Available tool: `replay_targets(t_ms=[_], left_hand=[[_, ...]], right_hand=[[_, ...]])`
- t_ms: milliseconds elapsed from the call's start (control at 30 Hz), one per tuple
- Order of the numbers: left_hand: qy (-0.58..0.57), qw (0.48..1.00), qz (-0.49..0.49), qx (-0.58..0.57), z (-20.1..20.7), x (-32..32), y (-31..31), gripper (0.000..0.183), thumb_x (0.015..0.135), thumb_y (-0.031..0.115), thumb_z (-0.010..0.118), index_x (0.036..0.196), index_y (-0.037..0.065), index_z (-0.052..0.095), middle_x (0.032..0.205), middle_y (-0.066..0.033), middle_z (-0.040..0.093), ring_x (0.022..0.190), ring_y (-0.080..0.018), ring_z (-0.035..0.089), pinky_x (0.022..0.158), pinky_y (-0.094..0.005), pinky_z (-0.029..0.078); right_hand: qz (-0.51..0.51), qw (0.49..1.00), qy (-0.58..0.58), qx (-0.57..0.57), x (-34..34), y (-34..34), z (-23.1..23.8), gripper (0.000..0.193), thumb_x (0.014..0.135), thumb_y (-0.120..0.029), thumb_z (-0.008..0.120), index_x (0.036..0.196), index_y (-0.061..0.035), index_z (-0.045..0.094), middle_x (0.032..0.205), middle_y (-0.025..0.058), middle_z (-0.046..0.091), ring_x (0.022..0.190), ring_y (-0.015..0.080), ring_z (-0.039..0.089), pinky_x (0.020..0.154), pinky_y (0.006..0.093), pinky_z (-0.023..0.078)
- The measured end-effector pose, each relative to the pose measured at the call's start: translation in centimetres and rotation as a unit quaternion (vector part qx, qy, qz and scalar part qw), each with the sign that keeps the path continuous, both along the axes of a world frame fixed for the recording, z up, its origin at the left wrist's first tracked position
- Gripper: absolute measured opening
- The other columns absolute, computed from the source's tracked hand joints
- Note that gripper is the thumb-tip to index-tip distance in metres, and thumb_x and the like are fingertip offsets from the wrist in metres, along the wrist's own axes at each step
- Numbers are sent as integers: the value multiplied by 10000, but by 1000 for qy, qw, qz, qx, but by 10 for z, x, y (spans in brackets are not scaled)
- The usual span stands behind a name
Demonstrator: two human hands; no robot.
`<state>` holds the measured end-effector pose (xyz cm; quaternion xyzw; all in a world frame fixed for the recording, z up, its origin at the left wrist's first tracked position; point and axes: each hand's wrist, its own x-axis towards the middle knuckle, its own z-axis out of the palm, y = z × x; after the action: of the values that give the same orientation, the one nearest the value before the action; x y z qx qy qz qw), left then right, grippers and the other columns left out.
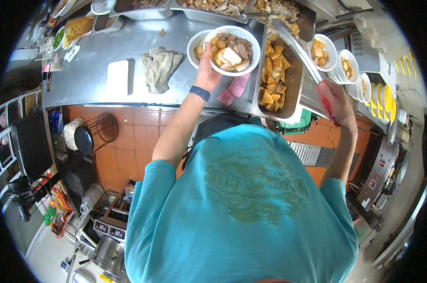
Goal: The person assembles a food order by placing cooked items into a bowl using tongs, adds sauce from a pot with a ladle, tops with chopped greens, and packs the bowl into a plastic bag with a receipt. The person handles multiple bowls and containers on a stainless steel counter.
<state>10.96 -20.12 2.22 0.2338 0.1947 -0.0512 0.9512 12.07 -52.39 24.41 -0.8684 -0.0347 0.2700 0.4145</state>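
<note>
My left hand (208, 71) grips the near left side of a white bowl (232, 73) over the steel counter. Inside it lie brown chunks, sliced pieces and a pale white block (231, 56). A second white bowl (191, 52) sits partly hidden behind it. My right hand (336, 101) is closed around the red handle of metal tongs (296, 46). The tongs reach up and left to the far end of a deep steel tray, where their tips touch or hover over food; I cannot tell which. Golden-brown chunks (272, 75) fill much of that tray.
More steel trays of food (216, 5) line the counter's far edge. White bowls (336, 75) stand at the right, near yellow-rimmed dishes (388, 103). A grey cloth (160, 68), a white rectangular lid or board (118, 78) and pink paper slips (238, 86) lie on the counter.
</note>
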Motion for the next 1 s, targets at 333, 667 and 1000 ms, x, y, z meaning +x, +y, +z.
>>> replay_targets(t_ms=[333, 667, 1000], left_hand=[[5, 999, -10, 32, 2, -15, 5, 813, 913, 689, 463, 1472, 107, 362, 1459, -54, 461, 1345, -226, 434, 1130, -419, 329], [-7, 1000, 13, 3, 1, -23, 16, 795, 911, 687, 473, 1454, 110, 406, 1459, -55, 474, 1327, -230, 461, 1116, -418, 352], [-15, 999, 6, 29, 1, -44, 18, 741, 958, 649, 392, 1491, 136, 349, 1506, -73, 420, 1370, -275, 415, 1133, -472, 341]], right_hand=[[157, 959, -171, -160, -43, 111, -44, 349, 937, -362, 628, 916, -15, 601, 709, 197, 649, 608, 347, 654, 571, 440, 513], [172, 931, -231, -224, -56, 118, -30, 310, 932, -339, 631, 929, -33, 580, 723, 214, 655, 697, 415, 655, 626, 506, 516], [7, 941, -173, -291, -81, 8, -38, 344, 965, -330, 585, 968, 11, 626, 791, 248, 659, 828, 431, 650, 711, 498, 489]])
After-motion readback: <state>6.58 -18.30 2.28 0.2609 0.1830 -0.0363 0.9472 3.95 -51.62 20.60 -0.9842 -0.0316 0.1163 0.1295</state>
